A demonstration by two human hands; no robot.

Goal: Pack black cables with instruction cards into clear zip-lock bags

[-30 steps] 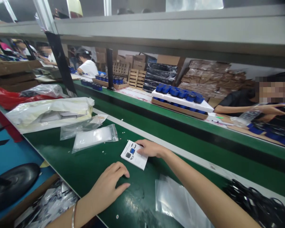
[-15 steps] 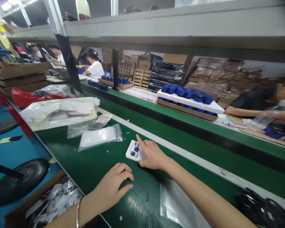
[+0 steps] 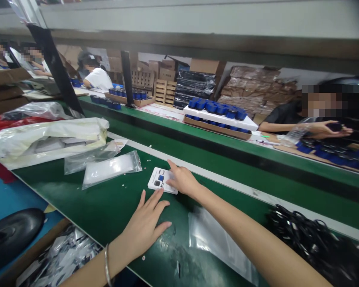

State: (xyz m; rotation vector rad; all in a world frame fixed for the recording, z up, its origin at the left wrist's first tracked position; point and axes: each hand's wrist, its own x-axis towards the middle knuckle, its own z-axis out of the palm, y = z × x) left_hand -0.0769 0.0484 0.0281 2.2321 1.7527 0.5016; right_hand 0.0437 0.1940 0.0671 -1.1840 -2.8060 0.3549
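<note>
A small white printed card (image 3: 159,180) with dark and blue product pictures lies on the green conveyor belt (image 3: 86,199). My right hand (image 3: 182,180) rests over the card's right end, its index finger reaching past the far edge. My left hand (image 3: 145,225) lies flat on the belt just below the card, fingers spread, with the fingertips at or very near its lower edge. Neither hand closes around the card. To the left lies a clear bag of white material (image 3: 110,170), and a flat clear plastic bag (image 3: 215,243) lies beneath my right forearm.
A tangle of black cables (image 3: 305,235) lies at the right of the belt. A large whitish package (image 3: 44,143) and a clear bag (image 3: 83,163) sit at the left. A raised green shelf (image 3: 179,131) runs behind, carrying a white tray of blue items (image 3: 221,115). A co-worker's hand (image 3: 326,129) works beyond it.
The card has turned on the belt since the earliest frame, and my right hand has shifted from its near edge to its right end. My left fingers have spread. The whole scene has shifted left.
</note>
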